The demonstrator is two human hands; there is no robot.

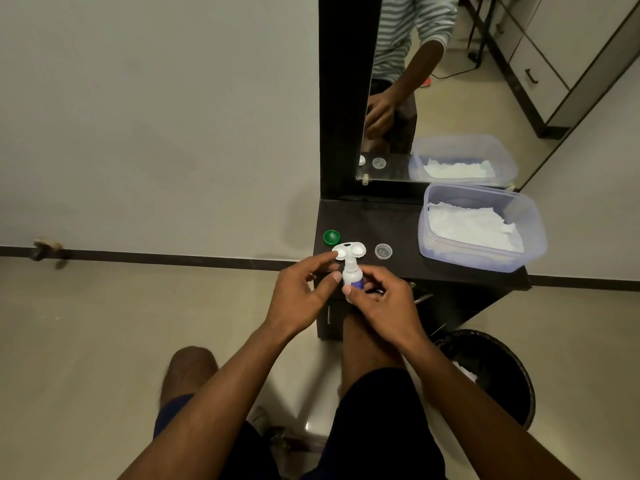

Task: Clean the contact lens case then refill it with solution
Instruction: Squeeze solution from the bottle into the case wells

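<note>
A white contact lens case (349, 251) with two open wells lies near the front left of a dark table (391, 220). A small white solution bottle (352, 277) with a purple label is tipped nozzle-first towards the case. My right hand (384, 304) grips the bottle's lower body. My left hand (301, 294) has its thumb against the bottle's side and its index finger touching the case's left well. A green cap (331, 237) lies left of the case. A clear cap (383, 251) lies to its right.
A clear plastic tub (526, 237) holding white tissue stands at the table's right. A mirror (433, 88) in a dark frame rises behind the table. A black bin (498, 372) stands on the floor at the lower right. My knees are below the table edge.
</note>
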